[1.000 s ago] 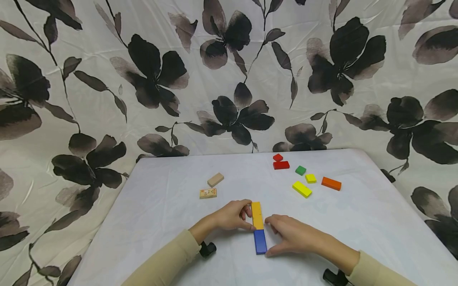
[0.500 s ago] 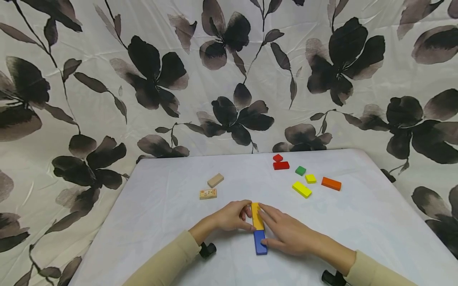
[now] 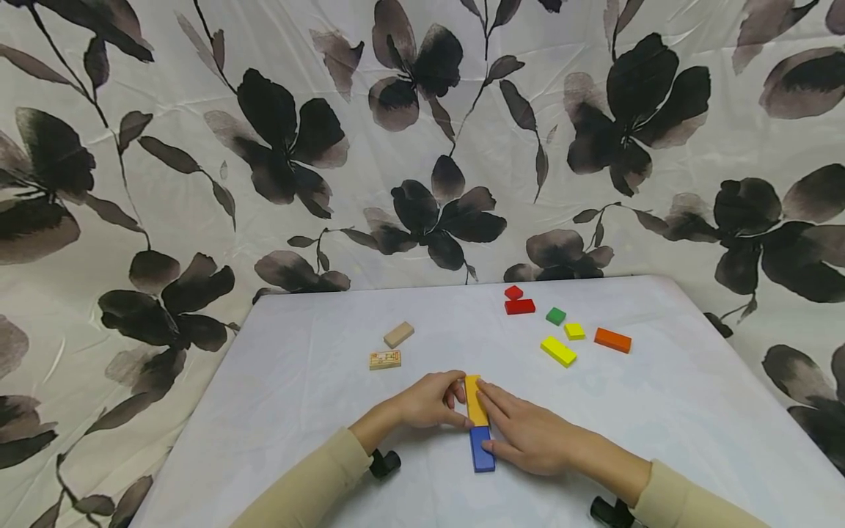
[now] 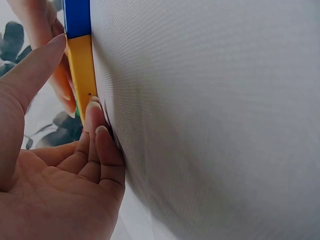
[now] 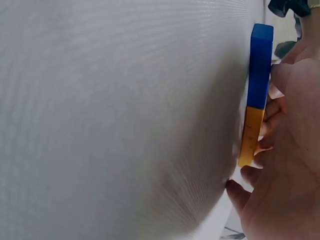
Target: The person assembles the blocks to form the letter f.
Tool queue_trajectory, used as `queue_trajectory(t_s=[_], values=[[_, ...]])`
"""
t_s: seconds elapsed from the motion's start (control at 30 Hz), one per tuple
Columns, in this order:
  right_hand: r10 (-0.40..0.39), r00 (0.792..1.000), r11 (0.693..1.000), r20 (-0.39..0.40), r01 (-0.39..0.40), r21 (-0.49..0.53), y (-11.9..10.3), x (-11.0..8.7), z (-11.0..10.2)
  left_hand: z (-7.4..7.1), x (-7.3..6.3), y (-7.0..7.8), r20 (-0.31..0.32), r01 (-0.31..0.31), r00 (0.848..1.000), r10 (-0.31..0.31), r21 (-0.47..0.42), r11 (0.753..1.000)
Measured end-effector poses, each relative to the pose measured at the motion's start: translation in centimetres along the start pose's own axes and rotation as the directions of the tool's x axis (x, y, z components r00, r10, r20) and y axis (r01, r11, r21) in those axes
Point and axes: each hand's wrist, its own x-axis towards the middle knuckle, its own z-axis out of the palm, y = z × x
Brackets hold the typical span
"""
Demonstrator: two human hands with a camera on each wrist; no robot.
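A yellow-orange wooden block (image 3: 473, 400) and a blue wooden block (image 3: 483, 449) lie flat end to end in one line on the white tabletop. My left hand (image 3: 432, 400) holds the yellow-orange block from its left side, thumb by the joint with the blue block and curled fingers toward the far end. From the right, my right hand (image 3: 538, 433) lies over the pair with fairly straight fingers. Its fingertips touch the yellow-orange block and its thumb rests on the blue one. Both blocks also show in the right wrist view, the blue block (image 5: 260, 67) nearer the camera there.
Behind the hands, on the left, lie a plain wooden block (image 3: 399, 335) and a printed one (image 3: 385, 360). Farther right are red blocks (image 3: 520, 306), a green block (image 3: 556, 316), yellow blocks (image 3: 558, 351) and an orange block (image 3: 612, 340). A floral cloth (image 3: 422, 147) hangs behind the table.
My right hand has moved left from beside the blocks onto them, its fingers now on the yellow-orange block and its thumb on the blue. My left hand has stayed in place.
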Motion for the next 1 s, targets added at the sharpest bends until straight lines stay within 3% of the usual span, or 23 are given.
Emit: queue_trajectory(t_s=[1.0], values=[[0.032, 0.998, 0.999, 0.059, -0.029, -0.043, -0.16, 0.07, 0.03, 0.0, 0.05, 0.08, 0.003, -0.002, 1.0, 0.002, 0.01, 1.0]])
